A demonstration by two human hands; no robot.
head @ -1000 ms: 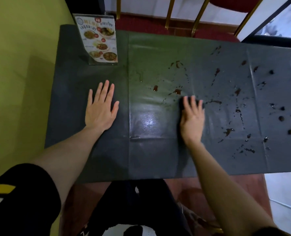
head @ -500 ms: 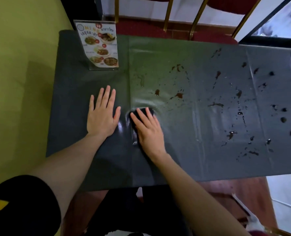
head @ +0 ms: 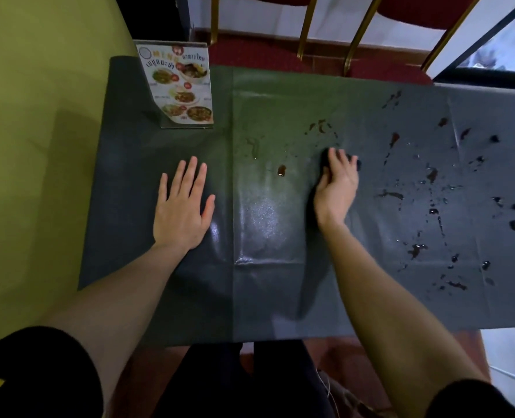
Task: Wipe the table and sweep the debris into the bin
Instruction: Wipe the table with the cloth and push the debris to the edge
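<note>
A dark green covered table (head: 280,95) fills the view. My right hand (head: 336,188) presses a dark cloth (head: 325,159) flat on the table's middle; only the cloth's edges show past my fingers. My left hand (head: 182,206) lies flat with fingers spread on the left part, holding nothing. Brown sauce stains and crumbs (head: 431,176) are scattered over the right half. One brown drop (head: 281,170) sits just left of the cloth. No bin is in view.
A standing menu card (head: 179,86) is at the back left corner. A yellow-green wall (head: 39,116) runs along the left edge. Red chairs with gold legs (head: 310,40) stand behind the far edge. A wet sheen (head: 262,215) shows between my hands.
My right hand slid the cloth left to beside my left hand, then back right and slightly farther away. My left hand stayed put.
</note>
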